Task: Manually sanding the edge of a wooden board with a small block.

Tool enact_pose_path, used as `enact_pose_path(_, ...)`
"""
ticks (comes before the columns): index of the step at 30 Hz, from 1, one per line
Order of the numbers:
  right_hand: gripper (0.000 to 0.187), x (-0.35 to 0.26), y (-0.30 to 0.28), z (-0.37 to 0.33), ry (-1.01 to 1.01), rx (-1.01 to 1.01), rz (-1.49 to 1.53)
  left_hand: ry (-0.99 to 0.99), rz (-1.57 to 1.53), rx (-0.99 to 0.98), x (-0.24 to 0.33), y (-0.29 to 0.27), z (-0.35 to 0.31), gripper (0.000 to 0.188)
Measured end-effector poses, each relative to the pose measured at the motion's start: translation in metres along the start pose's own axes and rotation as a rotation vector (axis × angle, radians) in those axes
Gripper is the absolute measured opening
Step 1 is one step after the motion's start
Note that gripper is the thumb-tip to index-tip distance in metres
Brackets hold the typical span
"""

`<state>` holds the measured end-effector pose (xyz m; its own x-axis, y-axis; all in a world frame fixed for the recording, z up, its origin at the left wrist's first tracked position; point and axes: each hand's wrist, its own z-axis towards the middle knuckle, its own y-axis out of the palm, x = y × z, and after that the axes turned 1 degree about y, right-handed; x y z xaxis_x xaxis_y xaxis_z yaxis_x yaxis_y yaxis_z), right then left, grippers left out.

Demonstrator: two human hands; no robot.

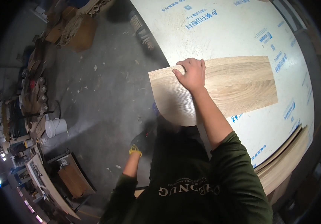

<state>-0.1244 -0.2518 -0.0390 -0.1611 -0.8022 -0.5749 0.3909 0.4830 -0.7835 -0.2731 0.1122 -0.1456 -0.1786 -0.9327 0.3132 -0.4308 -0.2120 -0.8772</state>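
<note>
A wood-grain board (238,80) lies on the white table, its rounded left end jutting past the table's left edge. My bare right hand (192,74) grips the board near its far edge, the thumb on top and the fingers bent at that edge. My left hand (145,137) wears a dark glove with a yellow cuff and hangs low, left of my body, below the board's overhanging end. Its fingers melt into the dark and are smeared, so whether it holds anything does not show. A grey blur covers part of the overhanging end.
The white table (238,37) bears blue print. Several wood-grain boards (283,156) are stacked at its near right edge. A white bucket (56,127) stands on the grey floor (97,97) at left, near a tilted panel (48,183). Cardboard (80,33) lies at the far left.
</note>
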Motion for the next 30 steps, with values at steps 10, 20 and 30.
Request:
enact_pose_path(10, 0.032, 0.004, -0.025, -0.05, -0.135, -0.082, -0.059, 0.401, -0.255, 0.534, 0.1, -0.1, 0.019, 0.008)
enact_pose_path(20, 0.028, 0.004, -0.026, -0.05, -0.202, -0.024, -0.096, 0.586, 0.051, 0.531, 0.083, -0.122, 0.126, 0.005)
enact_pose_path(30, 0.026, 0.002, -0.024, -0.047, -0.225, -0.004, -0.081, 0.537, 0.193, 0.284, 0.087, -0.081, 0.118, 0.007)
